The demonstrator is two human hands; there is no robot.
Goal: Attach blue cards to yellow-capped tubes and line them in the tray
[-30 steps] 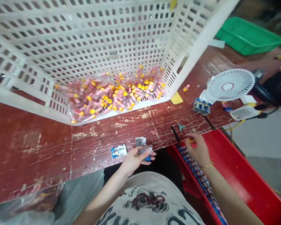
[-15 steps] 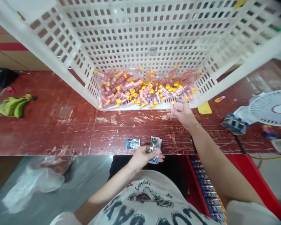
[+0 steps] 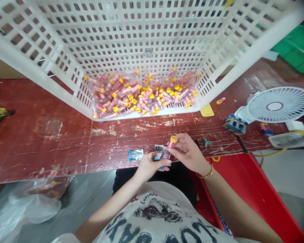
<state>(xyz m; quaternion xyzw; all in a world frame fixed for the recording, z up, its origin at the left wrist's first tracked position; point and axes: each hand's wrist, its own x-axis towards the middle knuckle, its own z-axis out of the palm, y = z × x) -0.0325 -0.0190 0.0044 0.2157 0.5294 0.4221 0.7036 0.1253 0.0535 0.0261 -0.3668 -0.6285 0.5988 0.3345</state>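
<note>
My right hand [image 3: 190, 153] holds a small pink tube with a yellow cap [image 3: 171, 143] at the near edge of the worn red table [image 3: 53, 135]. My left hand [image 3: 149, 165] is closed on a small stack of picture cards [image 3: 158, 157], and the tube's lower end meets them. One more card [image 3: 135, 155] lies flat on the table just left of my hands. Behind, a large white slotted crate [image 3: 147, 40] is tilted toward me, with several pink, yellow-capped tubes [image 3: 144, 92] piled at its low edge.
A red bin [image 3: 245, 192] sits low at my right. On the table to the right stand a small white fan [image 3: 276, 104], a blue clip-like item [image 3: 234, 124], a loose tube [image 3: 220, 100], a yellow tag [image 3: 207, 110] and rubber bands. A green tray [image 3: 297, 47] is far right; plastic bags [image 3: 27, 209] lie lower left.
My right hand went from the rubber bands by the red bin up to the crate, took a tube, and came back to my left hand. The left hand stayed put with the cards.
</note>
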